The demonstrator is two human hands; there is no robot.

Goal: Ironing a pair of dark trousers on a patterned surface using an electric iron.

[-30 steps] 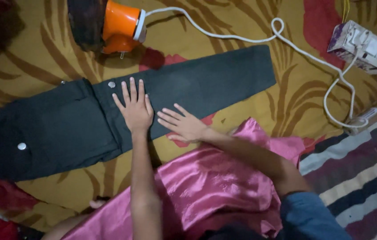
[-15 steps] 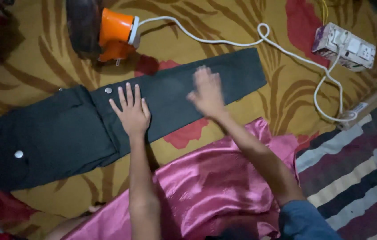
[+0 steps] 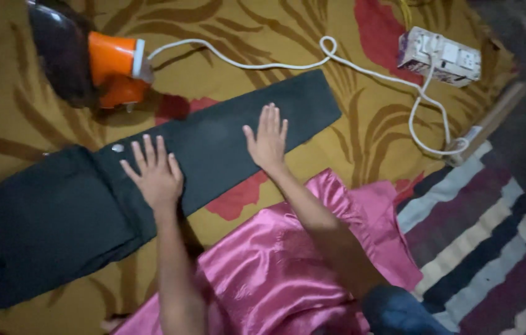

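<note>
A yellow-brown cloth (image 3: 362, 133) with big leaf shapes and red patches covered the floor, and a striped rug (image 3: 492, 248) lay at four o'clock. Across the middle lay a pair of dark trousers (image 3: 213, 155), flat and long, with one leg pointing to two o'clock and small silver buttons at the waist end near nine o'clock. The left hand (image 3: 154, 177) was pressed flat on the trousers near the waist, fingers spread apart, holding nothing. The right hand (image 3: 269, 139) was flat too, fingers close together, holding nothing. A second before, the right hand was low by the edge of the leg; then it slid up and out along the leg, so the cloth there looked smooth. A shiny pink cloth (image 3: 288, 267) lay crumpled at six o'clock, soft and slippery looking. An orange and black iron (image 3: 98, 65) sat at eleven o'clock. Its white cord (image 3: 312, 62) curled over to a boxy white socket board (image 3: 440, 57) at one o'clock.
</note>
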